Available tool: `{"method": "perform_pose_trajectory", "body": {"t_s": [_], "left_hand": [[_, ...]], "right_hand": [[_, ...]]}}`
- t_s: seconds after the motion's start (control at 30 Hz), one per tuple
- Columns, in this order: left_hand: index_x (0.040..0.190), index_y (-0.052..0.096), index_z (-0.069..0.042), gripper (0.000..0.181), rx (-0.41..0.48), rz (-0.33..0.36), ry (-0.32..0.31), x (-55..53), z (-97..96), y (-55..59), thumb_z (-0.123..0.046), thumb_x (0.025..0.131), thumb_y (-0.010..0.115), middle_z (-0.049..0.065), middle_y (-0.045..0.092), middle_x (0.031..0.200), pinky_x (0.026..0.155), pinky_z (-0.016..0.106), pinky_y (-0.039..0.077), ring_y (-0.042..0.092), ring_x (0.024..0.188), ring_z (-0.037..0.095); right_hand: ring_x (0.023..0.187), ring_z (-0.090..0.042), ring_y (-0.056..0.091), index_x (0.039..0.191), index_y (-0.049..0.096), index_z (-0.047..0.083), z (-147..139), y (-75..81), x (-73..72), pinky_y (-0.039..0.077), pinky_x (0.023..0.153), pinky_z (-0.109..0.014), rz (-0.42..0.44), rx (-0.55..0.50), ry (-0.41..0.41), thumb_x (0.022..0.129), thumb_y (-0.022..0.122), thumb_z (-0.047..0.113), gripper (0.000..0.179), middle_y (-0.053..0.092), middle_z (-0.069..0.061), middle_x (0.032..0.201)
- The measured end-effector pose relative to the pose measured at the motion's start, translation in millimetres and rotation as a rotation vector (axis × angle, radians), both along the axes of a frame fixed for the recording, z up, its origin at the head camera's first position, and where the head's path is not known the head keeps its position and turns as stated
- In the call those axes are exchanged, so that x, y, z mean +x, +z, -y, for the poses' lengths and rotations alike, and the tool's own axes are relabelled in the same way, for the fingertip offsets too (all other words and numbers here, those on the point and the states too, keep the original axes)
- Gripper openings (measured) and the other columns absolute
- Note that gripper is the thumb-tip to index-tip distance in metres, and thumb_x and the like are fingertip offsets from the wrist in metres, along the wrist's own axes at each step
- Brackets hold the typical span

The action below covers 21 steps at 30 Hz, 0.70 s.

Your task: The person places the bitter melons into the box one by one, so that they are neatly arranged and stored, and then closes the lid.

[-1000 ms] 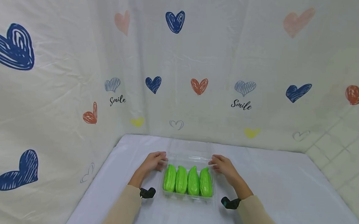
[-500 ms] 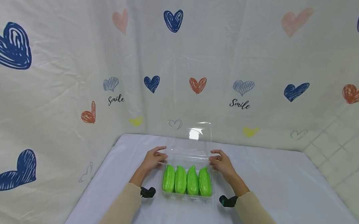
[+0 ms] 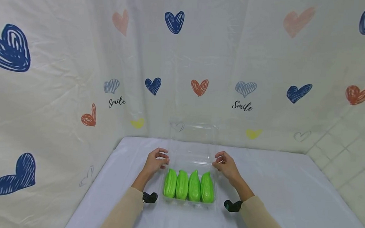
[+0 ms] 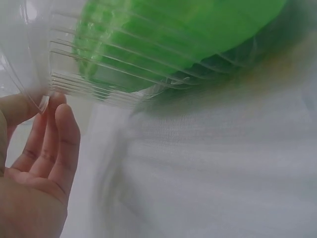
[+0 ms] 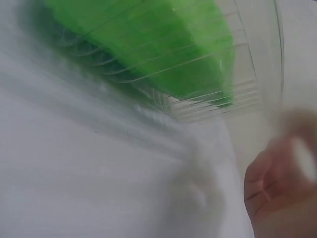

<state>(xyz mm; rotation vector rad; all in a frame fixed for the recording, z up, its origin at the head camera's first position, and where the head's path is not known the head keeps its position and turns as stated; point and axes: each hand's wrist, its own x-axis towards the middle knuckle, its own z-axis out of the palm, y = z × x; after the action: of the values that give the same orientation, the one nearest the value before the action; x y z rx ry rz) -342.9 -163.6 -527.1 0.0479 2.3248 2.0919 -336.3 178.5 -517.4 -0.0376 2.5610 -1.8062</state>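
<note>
A clear plastic clamshell container stands on the table, holding several bright green, ridged, gourd-like pieces side by side. Its see-through lid is raised at the back. My left hand is at the rear left corner; in the left wrist view its thumb and fingertips pinch the plastic rim. At the rear right corner is my right hand, fingers bent and thumb right at the rim. In the right wrist view that hand is blurred at the frame's edge, and whether it grips the rim I cannot tell.
A white cloth covers the table, which meets a hanging white sheet printed with hearts and "Smile" words. The sheet stands close behind the raised lid. Each wrist wears a small black camera.
The lid was lower a second ago and has swung up against the backdrop. Both hands stay near the rear corners, with only slight shifts of the fingers. The view has shifted a little.
</note>
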Motion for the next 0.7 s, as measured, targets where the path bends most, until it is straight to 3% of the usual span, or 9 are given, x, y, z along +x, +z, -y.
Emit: {"method": "perform_pose_trajectory", "body": {"t_s": [0.23, 0.43, 0.6, 0.7], "left_hand": [[0.122, 0.059, 0.005, 0.034, 0.001, -0.017, -0.002, -0.1, -1.5, 0.9, 0.004, 0.09, 0.072, 0.014, 0.067, 0.102, 0.06, 0.033, 0.058, 0.071, 0.077, 0.019], [0.12, 0.058, 0.007, 0.034, 0.008, -0.009, -0.016, -4.2, -1.7, 2.8, 0.007, 0.089, 0.072, 0.013, 0.065, 0.1, 0.059, 0.032, 0.057, 0.071, 0.077, 0.019], [0.12, 0.057, 0.008, 0.035, -0.002, -0.002, -0.022, -8.0, -3.1, 2.5, 0.006, 0.088, 0.072, 0.011, 0.065, 0.099, 0.057, 0.031, 0.057, 0.071, 0.076, 0.018], [0.121, 0.058, 0.007, 0.035, -0.013, 0.012, -0.017, -10.6, -4.4, 2.4, 0.006, 0.089, 0.072, 0.011, 0.065, 0.1, 0.058, 0.03, 0.057, 0.071, 0.077, 0.018]], "right_hand": [[0.069, -0.013, 0.047, 0.116, 0.053, -0.003, -2, 2.8, 0.1, 0.044, 0.059, -0.024, -0.024, 0.02, 0.028, 0.091, 0.073, 0.005, 0.032, 0.049, -0.001, 0.082], [0.06, -0.013, 0.046, 0.115, 0.055, -0.003, -7, 3.2, -4.4, 0.044, 0.058, -0.027, 0.003, -0.031, 0.053, 0.094, 0.072, 0.009, 0.03, 0.049, 0.002, 0.073], [0.063, -0.014, 0.054, 0.114, 0.056, 0.0, -8, 5.3, -3.3, 0.05, 0.061, -0.027, 0.032, -0.09, 0.03, 0.098, 0.069, 0.014, 0.025, 0.058, 0.0, 0.073], [0.069, -0.016, 0.06, 0.12, 0.055, 0.0, -9, 6.8, -2.6, 0.053, 0.063, -0.028, 0.04, -0.102, 0.022, 0.1, 0.066, 0.015, 0.028, 0.068, -0.007, 0.082]]}}
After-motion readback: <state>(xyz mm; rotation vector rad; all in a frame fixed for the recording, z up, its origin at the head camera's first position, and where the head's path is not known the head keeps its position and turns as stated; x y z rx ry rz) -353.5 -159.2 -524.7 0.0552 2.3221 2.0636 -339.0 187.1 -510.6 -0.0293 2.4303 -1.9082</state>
